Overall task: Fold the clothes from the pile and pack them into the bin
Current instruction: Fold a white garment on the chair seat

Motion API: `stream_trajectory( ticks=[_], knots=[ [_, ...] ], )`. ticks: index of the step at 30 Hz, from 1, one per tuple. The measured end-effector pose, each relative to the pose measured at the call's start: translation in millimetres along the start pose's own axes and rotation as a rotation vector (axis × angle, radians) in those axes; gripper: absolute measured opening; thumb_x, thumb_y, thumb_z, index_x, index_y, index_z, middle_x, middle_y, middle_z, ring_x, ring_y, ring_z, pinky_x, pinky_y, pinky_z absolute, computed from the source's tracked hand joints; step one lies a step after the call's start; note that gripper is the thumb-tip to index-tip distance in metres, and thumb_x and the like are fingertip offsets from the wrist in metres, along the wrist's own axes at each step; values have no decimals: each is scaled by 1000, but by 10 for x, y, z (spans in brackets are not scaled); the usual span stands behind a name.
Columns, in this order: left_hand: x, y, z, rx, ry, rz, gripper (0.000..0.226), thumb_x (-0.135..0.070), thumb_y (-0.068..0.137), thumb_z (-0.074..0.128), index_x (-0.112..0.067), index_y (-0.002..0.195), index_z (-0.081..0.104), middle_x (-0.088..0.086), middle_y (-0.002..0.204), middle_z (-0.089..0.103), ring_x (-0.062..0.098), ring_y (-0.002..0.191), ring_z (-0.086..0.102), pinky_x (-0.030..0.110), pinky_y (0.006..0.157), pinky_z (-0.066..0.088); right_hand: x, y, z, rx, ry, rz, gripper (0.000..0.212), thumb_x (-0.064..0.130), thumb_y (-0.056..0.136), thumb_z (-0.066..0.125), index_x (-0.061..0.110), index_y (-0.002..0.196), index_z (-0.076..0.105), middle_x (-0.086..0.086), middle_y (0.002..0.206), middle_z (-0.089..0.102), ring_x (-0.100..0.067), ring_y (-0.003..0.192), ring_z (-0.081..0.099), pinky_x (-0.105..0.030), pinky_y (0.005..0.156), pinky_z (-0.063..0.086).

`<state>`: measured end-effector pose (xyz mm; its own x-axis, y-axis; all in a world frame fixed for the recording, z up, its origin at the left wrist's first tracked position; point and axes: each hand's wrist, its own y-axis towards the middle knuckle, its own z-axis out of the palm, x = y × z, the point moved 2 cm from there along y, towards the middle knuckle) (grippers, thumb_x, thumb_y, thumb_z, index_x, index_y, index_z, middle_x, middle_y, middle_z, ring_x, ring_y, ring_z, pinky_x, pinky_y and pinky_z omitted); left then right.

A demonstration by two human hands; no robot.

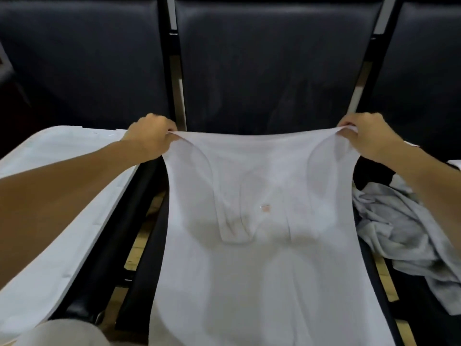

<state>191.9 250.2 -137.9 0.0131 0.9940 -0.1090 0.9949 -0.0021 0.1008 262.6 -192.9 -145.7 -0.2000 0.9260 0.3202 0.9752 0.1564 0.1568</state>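
Both hands pinch white tank top (259, 245) | left grip (152, 136) | right grip (361, 136)

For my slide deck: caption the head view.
Both hands, left and right, stretch a white tank top over a black seat.

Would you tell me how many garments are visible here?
2 clearly: a white tank top stretched between both hands over the middle seat, and a crumpled grey garment on the right seat. Dark fabric behind it may be more.

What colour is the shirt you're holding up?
The shirt is plain white, with a tiny pinkish mark; the head view shows it.
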Motion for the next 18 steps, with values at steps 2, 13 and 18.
stream_trajectory(
  ticks=[2, 13, 18],
  knots=[
    [38, -83, -54, -95, -76, 46, 16, -19, 98, 57, -10, 101, 71, 9, 94, 65, 29, 82, 61, 42, 73, 53, 29, -13, -69, -26, 12, -23, 13, 13, 97, 57, 8, 103, 68, -20, 103, 67, -38, 93, 62, -48, 84, 54],
    [-20, -1823, -16, -122, -243, 500, 16, -26, 90, 52, -18, 90, 66, -10, 81, 56, 11, 76, 54, 20, 70, 36, 263, -1619, -350, 20, -51, -275, 38, -13, 81, 64, 25, 90, 62, 8, 72, 56, 2, 58, 50, -8, 59, 39],
    [-159, -2488, 605, 412, 105, 514, 61, -62, 83, 55, -37, 137, 40, -16, 131, 39, 8, 117, 40, 27, 100, 32, 201, -2430, 148, 566, -324, -137, 61, -6, 83, 42, 43, 119, 45, 13, 132, 48, -11, 122, 49, -20, 93, 35]
  ],
)
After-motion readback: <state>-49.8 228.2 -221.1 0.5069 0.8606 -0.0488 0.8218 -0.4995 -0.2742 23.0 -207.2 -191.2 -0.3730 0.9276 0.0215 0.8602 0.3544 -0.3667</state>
